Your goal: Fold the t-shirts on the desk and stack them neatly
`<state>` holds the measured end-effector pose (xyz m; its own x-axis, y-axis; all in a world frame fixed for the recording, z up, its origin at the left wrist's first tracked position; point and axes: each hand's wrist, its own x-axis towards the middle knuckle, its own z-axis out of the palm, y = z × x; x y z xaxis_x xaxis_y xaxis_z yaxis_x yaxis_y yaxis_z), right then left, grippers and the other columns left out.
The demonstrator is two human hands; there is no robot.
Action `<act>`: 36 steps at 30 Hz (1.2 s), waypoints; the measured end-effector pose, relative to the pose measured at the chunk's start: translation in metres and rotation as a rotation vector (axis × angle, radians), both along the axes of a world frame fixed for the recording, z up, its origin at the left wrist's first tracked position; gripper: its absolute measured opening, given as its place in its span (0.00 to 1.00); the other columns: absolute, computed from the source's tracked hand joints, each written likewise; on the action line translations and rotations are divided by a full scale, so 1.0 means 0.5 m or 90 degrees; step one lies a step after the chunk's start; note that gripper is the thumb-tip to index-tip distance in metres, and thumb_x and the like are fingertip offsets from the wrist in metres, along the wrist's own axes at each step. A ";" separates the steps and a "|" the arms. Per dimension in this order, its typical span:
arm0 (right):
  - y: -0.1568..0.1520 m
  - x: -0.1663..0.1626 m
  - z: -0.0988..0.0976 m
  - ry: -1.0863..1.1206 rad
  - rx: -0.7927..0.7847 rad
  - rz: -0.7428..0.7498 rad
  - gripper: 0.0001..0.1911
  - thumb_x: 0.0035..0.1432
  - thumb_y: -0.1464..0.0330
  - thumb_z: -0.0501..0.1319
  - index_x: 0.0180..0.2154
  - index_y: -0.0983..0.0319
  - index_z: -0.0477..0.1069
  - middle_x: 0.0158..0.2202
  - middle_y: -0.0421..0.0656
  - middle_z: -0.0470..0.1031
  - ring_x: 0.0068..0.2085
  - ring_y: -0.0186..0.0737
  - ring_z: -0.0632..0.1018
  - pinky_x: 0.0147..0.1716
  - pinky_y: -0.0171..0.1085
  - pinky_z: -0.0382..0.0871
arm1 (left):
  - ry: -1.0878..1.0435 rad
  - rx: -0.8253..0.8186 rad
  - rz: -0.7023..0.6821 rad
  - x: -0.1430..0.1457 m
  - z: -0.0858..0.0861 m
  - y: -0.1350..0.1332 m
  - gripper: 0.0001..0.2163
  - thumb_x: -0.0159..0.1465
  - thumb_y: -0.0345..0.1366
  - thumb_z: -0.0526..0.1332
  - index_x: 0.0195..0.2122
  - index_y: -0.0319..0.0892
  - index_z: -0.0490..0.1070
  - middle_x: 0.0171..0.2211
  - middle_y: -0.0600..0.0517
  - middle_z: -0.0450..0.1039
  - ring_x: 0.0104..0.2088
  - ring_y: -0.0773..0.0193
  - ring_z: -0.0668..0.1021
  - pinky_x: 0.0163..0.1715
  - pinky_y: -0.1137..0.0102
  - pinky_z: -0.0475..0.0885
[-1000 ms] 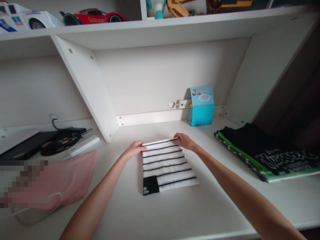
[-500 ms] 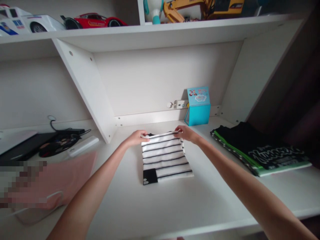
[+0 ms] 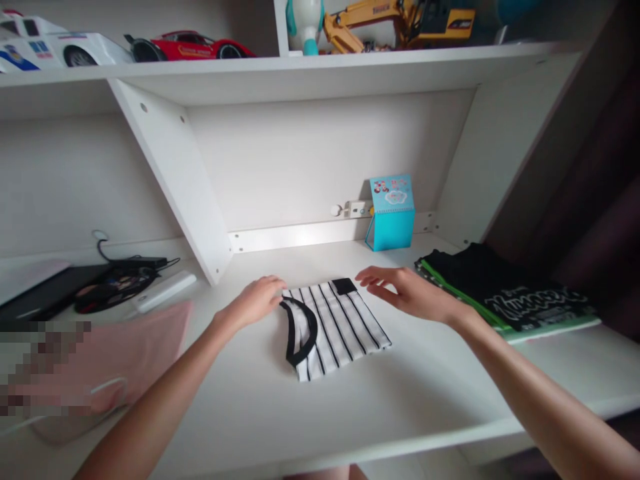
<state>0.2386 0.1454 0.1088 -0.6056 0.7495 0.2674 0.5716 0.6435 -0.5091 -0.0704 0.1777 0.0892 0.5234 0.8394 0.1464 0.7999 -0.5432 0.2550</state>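
Observation:
A folded white T-shirt with black stripes (image 3: 345, 323) lies flat on the white desk. Its black neckband (image 3: 313, 330) faces left, and a black patch (image 3: 344, 287) shows at its far edge. My left hand (image 3: 257, 300) is at the shirt's far left corner, fingers stretched out; whether the fingertips touch the cloth is hard to tell. Just right of the patch, my right hand (image 3: 400, 290) hovers with thumb and fingers apart, holding nothing.
A stack of folded dark clothes (image 3: 520, 293) lies on the right. Behind stands a blue desk calendar (image 3: 393, 230) near a socket strip (image 3: 356, 209). A pink pouch (image 3: 145, 347) and a white stick-shaped object (image 3: 166, 292) lie left. Toy vehicles (image 3: 193, 47) line the shelf above.
The shirt has turned so its stripes run front to back, with the neckband now visible on the left. My right hand has let go and moved right; my left hand has released its grip.

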 end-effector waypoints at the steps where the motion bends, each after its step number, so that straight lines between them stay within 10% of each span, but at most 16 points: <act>1: 0.026 0.003 -0.029 -0.037 0.014 -0.017 0.15 0.61 0.67 0.49 0.48 0.60 0.67 0.45 0.45 0.73 0.46 0.41 0.73 0.46 0.40 0.65 | -0.016 -0.021 -0.043 0.023 -0.011 -0.030 0.11 0.61 0.32 0.52 0.43 0.44 0.70 0.44 0.49 0.71 0.44 0.59 0.72 0.46 0.67 0.64; 6: 0.081 -0.018 -0.147 -0.209 0.009 0.026 0.20 0.60 0.67 0.51 0.54 0.61 0.64 0.54 0.46 0.66 0.55 0.45 0.66 0.53 0.42 0.59 | 0.011 -0.093 -0.251 0.118 -0.061 -0.148 0.12 0.61 0.36 0.56 0.47 0.46 0.68 0.47 0.51 0.70 0.46 0.61 0.72 0.50 0.67 0.62; 13: 0.026 -0.034 -0.148 -0.257 -0.006 -0.147 0.10 0.59 0.66 0.52 0.34 0.59 0.72 0.34 0.43 0.75 0.35 0.40 0.75 0.33 0.34 0.64 | 0.029 0.044 0.008 0.039 -0.136 -0.042 0.14 0.64 0.33 0.50 0.48 0.45 0.68 0.52 0.47 0.66 0.53 0.55 0.67 0.52 0.58 0.60; 21: 0.162 -0.029 -0.193 -0.181 -0.071 -0.313 0.15 0.60 0.64 0.53 0.45 0.63 0.71 0.37 0.45 0.76 0.39 0.38 0.76 0.36 0.31 0.63 | -0.107 0.071 0.246 -0.009 -0.177 0.047 0.18 0.56 0.32 0.57 0.48 0.37 0.66 0.46 0.44 0.69 0.49 0.55 0.69 0.50 0.64 0.63; 27: 0.245 -0.106 -0.222 -0.132 -0.083 -0.349 0.17 0.58 0.62 0.55 0.45 0.64 0.70 0.38 0.46 0.76 0.40 0.38 0.75 0.36 0.30 0.63 | -0.247 -0.175 0.218 -0.057 -0.170 0.073 0.10 0.51 0.38 0.57 0.29 0.39 0.73 0.26 0.53 0.73 0.30 0.61 0.74 0.31 0.71 0.67; 36: 0.251 -0.100 -0.218 -0.112 -0.094 -0.394 0.14 0.58 0.65 0.53 0.46 0.63 0.66 0.39 0.46 0.74 0.40 0.39 0.74 0.35 0.32 0.61 | -0.384 -0.128 0.249 -0.053 -0.169 0.086 0.14 0.49 0.42 0.60 0.33 0.38 0.71 0.31 0.49 0.75 0.32 0.60 0.75 0.33 0.69 0.68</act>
<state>0.1885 0.2709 -0.0001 -0.0759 0.9946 0.0706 0.8966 0.0990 -0.4317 -0.0969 0.2207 0.0045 0.0579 0.9889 0.1371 0.6145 -0.1435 0.7758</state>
